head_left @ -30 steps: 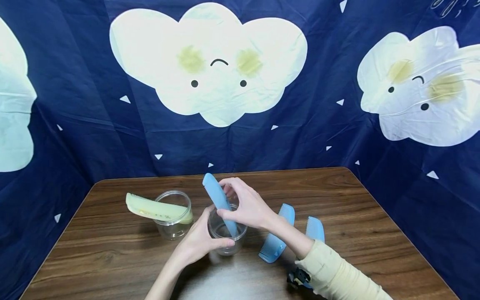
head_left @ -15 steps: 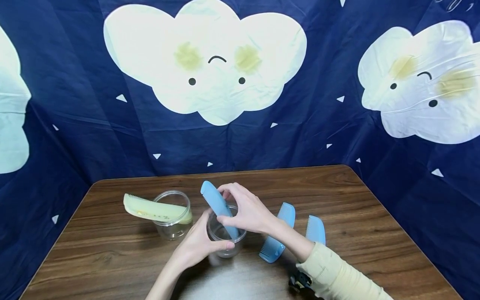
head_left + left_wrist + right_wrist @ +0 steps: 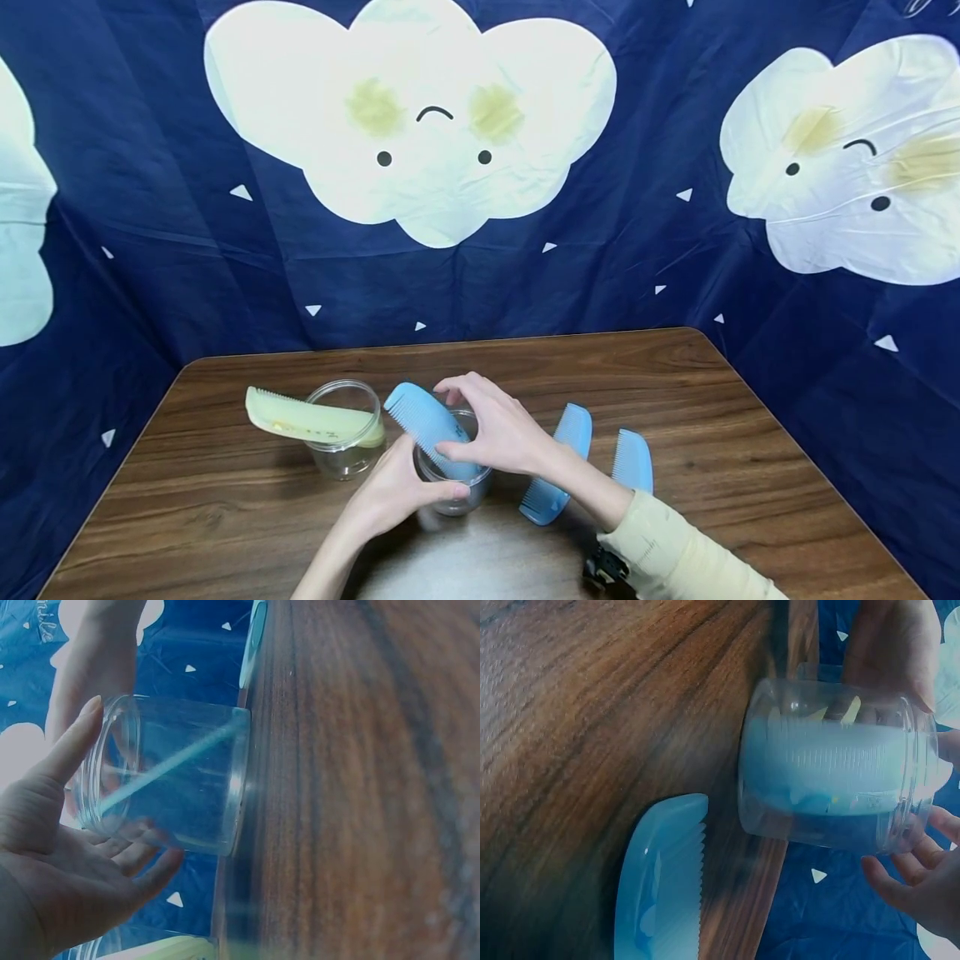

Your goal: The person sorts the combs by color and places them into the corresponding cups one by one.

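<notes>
A light blue comb (image 3: pixel 420 415) stands tilted in a clear plastic jar (image 3: pixel 455 502), its upper end sticking out leftward over the rim. My left hand (image 3: pixel 393 482) holds that jar from the left, thumb along the near side of the rim; the left wrist view shows the fingers on the far side. My right hand (image 3: pixel 501 427) is over the rim on the right, fingers spread and curved, with its thumb in front of or against the comb; contact is hard to tell. In the right wrist view the comb's lower part (image 3: pixel 825 765) shows through the jar wall.
To the left, a second clear jar (image 3: pixel 341 468) holds a pale green comb (image 3: pixel 300 417) leaning out. Two more blue combs lie right of the jar: a nearer comb (image 3: pixel 546 493) partly under my right forearm, and another comb (image 3: pixel 632 462) beyond it. A wooden table (image 3: pixel 187 500) bears everything.
The blue comb has sunk lower into the jar, tipped left and turned its broad face into view. My right hand has lowered slightly and its fingers have come away from the comb's upper part.
</notes>
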`<state>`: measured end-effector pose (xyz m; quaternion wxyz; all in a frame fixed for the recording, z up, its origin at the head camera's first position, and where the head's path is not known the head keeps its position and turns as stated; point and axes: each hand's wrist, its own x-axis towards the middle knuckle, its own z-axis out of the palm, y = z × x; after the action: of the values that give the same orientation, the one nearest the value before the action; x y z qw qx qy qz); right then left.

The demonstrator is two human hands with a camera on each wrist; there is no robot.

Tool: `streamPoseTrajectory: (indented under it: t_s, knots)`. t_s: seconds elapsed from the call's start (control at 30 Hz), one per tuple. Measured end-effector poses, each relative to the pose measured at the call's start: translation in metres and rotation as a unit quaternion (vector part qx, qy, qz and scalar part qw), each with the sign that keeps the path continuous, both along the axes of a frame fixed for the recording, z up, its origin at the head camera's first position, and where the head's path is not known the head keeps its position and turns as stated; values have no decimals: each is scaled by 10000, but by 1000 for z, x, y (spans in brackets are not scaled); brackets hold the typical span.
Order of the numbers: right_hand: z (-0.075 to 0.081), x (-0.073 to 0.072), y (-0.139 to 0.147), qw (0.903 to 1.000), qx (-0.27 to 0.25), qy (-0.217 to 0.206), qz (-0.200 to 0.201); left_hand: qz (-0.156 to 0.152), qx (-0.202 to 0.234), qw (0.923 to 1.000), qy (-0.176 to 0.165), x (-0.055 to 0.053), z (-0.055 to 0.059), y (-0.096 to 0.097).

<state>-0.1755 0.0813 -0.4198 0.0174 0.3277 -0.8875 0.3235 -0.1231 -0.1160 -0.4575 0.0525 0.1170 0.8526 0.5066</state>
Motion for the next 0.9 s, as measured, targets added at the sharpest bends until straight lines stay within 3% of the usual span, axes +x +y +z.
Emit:
streamPoseTrajectory:
  t_s: [0.43, 0.9]
  knots:
    - [6, -7, 22, 9999, 19, 15, -105, 284, -278, 9991, -170, 1, 1, 0]
    - [3, -12, 52, 9986, 273, 16, -447, 379, -390, 9983, -202, 1, 2, 0]
